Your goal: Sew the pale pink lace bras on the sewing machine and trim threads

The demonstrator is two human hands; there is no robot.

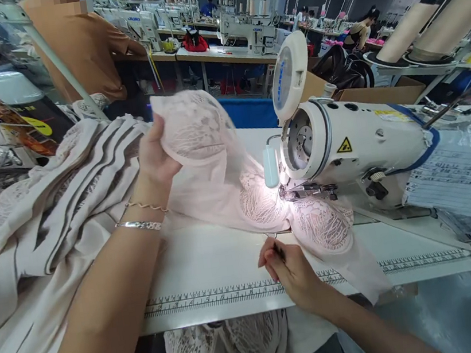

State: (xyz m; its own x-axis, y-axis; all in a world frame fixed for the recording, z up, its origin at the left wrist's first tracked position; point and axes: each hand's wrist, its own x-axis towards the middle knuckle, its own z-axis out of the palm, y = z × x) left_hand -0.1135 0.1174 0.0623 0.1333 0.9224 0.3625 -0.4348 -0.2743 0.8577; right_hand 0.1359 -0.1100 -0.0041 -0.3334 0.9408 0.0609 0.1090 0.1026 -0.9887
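My left hand [156,152] grips the edge of a pale pink lace bra cup [194,127], raised above the left of the machine table and slightly blurred. A pale pink lace bra [322,226] lies under the needle area of the white sewing machine [343,136], its two cups either side of the lit presser foot [293,192]. Whether the raised cup joins that bra I cannot tell. Close in front of the bra, my right hand [286,268] is closed above the table, a small dark thing showing between its fingers; most of it is hidden.
A ruler strip [217,297] runs along the table's front edge. Beige lace garments [69,204] are heaped at left, and another lace bra [228,351] hangs below the edge. Thread cones [407,32] stand at right beside a written sheet [460,170]. A person [76,53] sits ahead.
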